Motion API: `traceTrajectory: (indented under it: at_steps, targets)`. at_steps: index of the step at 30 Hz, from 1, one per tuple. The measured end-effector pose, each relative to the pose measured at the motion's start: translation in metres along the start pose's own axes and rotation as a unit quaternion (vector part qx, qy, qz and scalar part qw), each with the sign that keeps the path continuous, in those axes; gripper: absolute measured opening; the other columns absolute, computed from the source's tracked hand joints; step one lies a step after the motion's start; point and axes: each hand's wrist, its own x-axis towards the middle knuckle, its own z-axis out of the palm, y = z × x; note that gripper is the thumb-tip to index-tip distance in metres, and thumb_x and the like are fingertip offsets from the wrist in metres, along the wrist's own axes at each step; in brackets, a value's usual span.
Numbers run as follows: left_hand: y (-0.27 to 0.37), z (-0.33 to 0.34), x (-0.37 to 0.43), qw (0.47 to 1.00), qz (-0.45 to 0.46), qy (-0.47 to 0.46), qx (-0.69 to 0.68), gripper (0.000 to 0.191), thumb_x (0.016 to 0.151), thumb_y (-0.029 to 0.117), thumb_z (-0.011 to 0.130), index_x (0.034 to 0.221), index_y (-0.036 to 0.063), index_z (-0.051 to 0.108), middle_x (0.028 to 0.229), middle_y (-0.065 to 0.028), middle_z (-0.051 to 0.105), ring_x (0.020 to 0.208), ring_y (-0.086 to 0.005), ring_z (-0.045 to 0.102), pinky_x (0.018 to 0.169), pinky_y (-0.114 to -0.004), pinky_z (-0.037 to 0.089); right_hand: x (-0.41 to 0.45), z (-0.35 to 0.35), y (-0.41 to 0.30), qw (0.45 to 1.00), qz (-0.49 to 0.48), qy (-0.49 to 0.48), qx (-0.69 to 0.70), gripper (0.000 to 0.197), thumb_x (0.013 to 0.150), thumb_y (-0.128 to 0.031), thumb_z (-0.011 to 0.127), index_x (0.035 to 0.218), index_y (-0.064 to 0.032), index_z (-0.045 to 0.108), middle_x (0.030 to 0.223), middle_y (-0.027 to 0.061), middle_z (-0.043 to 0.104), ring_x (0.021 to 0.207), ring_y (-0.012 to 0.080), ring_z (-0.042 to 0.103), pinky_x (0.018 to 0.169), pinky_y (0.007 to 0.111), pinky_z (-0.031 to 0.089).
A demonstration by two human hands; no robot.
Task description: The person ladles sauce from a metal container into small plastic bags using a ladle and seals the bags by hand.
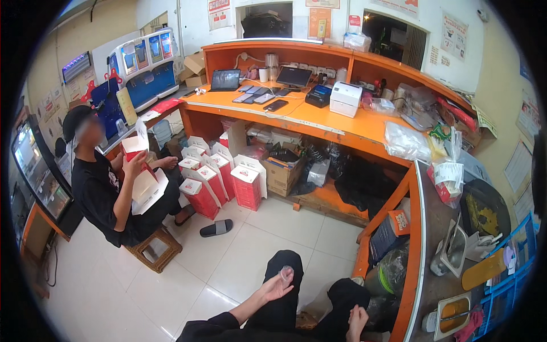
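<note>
My left hand [277, 285] rests over my left knee with a small clear plastic cup [286, 273] held at its fingers. My right hand [357, 319] is curled near my right thigh, at the bottom of the view; whether anything is inside it cannot be seen. On the left, a seated co-worker [98, 179] holds a red and white folding carton [136, 145], and another opened carton [149, 192] lies on the lap. Several red and white cartons [247, 181] stand upright on the tiled floor beyond.
An orange counter [295, 112] carries phones, a tablet and a white label printer [345, 99]. At my right, a side counter [431, 226] holds metal containers with sauce. A grey and black slipper [216, 228] lies on the floor near a wicker stool [159, 252].
</note>
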Motion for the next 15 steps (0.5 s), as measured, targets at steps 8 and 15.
traceTrajectory:
  at_steps: [8, 15]
  targets:
    - [0.004, -0.027, 0.013, 0.988, -0.06, -0.098, -0.1, 0.024, 0.088, 0.028, 0.045, 0.102, 0.013, 0.059, 0.105, 0.0021, 0.059, 0.091, -0.0131, 0.06, 0.091, -0.045, 0.04, 0.006, -0.013, 0.058, 0.936, -0.259, -0.001, -0.237, 0.024, 0.082, -0.016, 0.054, 0.102, -0.0026, 0.052, 0.098, 0.0131, 0.045, 0.081, 0.0239, 0.051, 0.073, 0.033, 0.043]
    - [0.003, -0.025, 0.022, 0.987, -0.074, -0.093, -0.106, 0.022, 0.086, 0.025, 0.048, 0.101, 0.0114, 0.059, 0.101, 0.0004, 0.06, 0.09, -0.0137, 0.06, 0.094, -0.046, 0.037, 0.033, -0.013, 0.04, 0.921, -0.27, -0.026, -0.281, 0.013, 0.079, -0.013, 0.058, 0.086, -0.0034, 0.053, 0.088, 0.007, 0.042, 0.058, 0.0105, 0.042, 0.05, 0.022, 0.037]
